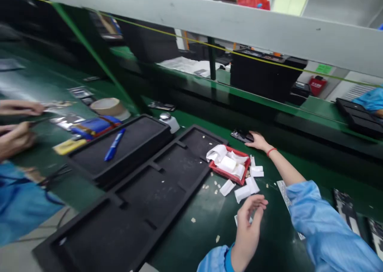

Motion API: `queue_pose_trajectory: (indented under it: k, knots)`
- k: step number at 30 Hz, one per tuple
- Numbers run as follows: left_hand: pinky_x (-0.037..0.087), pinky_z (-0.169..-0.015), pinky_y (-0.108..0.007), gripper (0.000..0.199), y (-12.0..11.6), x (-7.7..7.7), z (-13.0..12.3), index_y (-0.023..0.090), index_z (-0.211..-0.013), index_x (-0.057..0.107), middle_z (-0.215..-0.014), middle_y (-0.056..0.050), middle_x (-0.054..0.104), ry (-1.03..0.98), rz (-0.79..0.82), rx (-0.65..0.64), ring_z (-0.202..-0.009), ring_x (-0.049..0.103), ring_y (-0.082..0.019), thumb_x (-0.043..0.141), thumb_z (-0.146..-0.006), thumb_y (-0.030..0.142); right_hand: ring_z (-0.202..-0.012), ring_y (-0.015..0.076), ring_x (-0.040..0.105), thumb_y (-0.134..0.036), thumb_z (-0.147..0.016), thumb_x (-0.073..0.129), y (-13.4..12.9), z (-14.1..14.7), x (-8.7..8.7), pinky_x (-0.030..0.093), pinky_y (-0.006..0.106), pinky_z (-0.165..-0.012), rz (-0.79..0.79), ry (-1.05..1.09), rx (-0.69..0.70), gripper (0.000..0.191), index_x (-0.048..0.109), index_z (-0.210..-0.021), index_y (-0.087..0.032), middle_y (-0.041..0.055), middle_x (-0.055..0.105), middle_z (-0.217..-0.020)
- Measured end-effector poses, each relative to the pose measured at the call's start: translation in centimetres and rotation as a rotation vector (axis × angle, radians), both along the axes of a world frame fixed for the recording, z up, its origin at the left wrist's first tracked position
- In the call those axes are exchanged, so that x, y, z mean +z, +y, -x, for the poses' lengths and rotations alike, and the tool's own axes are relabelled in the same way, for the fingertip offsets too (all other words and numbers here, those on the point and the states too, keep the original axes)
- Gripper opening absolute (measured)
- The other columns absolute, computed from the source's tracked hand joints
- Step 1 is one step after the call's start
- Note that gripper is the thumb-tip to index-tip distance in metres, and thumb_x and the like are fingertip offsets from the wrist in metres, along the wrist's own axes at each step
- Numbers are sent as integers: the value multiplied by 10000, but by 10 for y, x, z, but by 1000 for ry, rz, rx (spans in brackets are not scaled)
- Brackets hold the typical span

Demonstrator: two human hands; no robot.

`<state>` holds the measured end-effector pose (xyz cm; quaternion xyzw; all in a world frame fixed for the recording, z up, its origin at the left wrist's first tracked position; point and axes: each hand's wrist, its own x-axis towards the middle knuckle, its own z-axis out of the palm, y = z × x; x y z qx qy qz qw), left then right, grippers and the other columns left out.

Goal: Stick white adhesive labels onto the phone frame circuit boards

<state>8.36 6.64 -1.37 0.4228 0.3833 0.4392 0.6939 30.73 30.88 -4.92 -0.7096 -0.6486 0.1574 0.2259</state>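
Reaches forward with the right hand (257, 141) over a dark green bench top (206, 212), grasping the right end of a slim, dark, phone-like slab (237, 135) between thumb and fingers. Found towards the back of the bench, just beyond a shallow red plastic tray (228, 176); perhaps held by one end to leave the rest of its mottled top uncovered. Cannot tell whether lifted or resting flat.

Holds the left hand (248, 228) relaxed above the near bench, with fingers gently curved and nothing between them; probably kept close in for want of anything to grip. Just beyond, folded white paper pieces (247, 190), with more heaped in the red tray, likely to be contained by its walls. Small pale flakes (193, 220) scattered around.

To the left, a long black tray (155, 192) with shallow compartments, probably divided to keep contents apart. Alongside, a thick black slab-like tray (143, 133) bearing a blue marker pen (114, 145), presumably laid there within easy reach.
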Motion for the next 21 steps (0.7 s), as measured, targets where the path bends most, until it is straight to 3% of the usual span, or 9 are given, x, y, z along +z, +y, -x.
queue_pose_trajectory:
  k: [2,5,7,10,11,13,15,18,21]
  knots:
    - [577,-811,-292,349,3,0,2,126,-968,745,-891,-127,745,-19,11,7,-821,702,-191,708,-853,453,-1131,233,622,-437,-894,695,-15,-6,1,494,479,-1036,-32,-3,-9,426,637,-1176,-123,112,650,-1190]
    - [574,-790,-278,407,12,-2,8,133,-947,759,-859,-123,745,-65,26,43,-815,703,-190,700,-860,526,-1050,252,646,-441,-771,777,-67,-6,12,523,483,-989,-144,2,-80,526,631,-1149,-104,131,660,-1120]
    - [570,-830,-267,473,19,-1,11,180,-1153,726,-1077,-125,743,-109,55,123,-979,705,-203,693,-866,554,-1075,273,647,-461,-710,779,-118,7,24,549,451,-968,-253,23,-105,651,593,-1230,-115,162,634,-1204]
    - [557,-931,-280,717,25,10,16,303,-1499,465,-1515,-100,519,-189,79,205,-1285,597,-236,692,-872,565,-1158,256,633,-490,-748,724,-199,44,41,558,388,-976,-379,46,-48,663,543,-1309,-185,127,596,-1299]
    - [556,-944,-297,731,26,16,18,292,-1515,444,-1547,-109,483,-193,70,191,-1315,577,-254,674,-882,576,-1189,264,619,-476,-752,730,-221,57,45,556,387,-977,-424,44,-25,664,536,-1322,-196,125,588,-1309]
    - [550,-977,-345,650,24,30,26,210,-1450,531,-1467,-150,556,-158,15,137,-1284,594,-281,606,-924,585,-1166,257,625,-445,-775,741,-254,78,49,576,355,-906,-478,-20,50,682,512,-1370,-203,125,590,-1286]
    - [497,-1071,-390,525,20,42,35,157,-1342,626,-1356,-162,629,-72,-103,116,-1258,601,-279,526,-984,529,-1158,259,622,-444,-801,736,-265,93,53,582,348,-857,-527,-48,116,645,522,-1362,-208,133,577,-1293]
    - [388,-1181,-398,420,10,50,50,171,-1332,638,-1362,-153,609,108,-345,124,-1304,554,-256,480,-1022,406,-1247,285,587,-445,-874,670,-255,113,62,568,391,-902,-583,83,73,387,639,-1193,-227,127,544,-1380]
    - [511,-1030,-364,495,0,45,57,182,-1474,485,-1316,-176,619,149,-353,180,-1154,632,-237,457,-1025,390,-1215,273,627,-446,-901,644,-240,136,77,575,377,-903,-535,295,16,234,709,-946,-226,89,579,-1379]
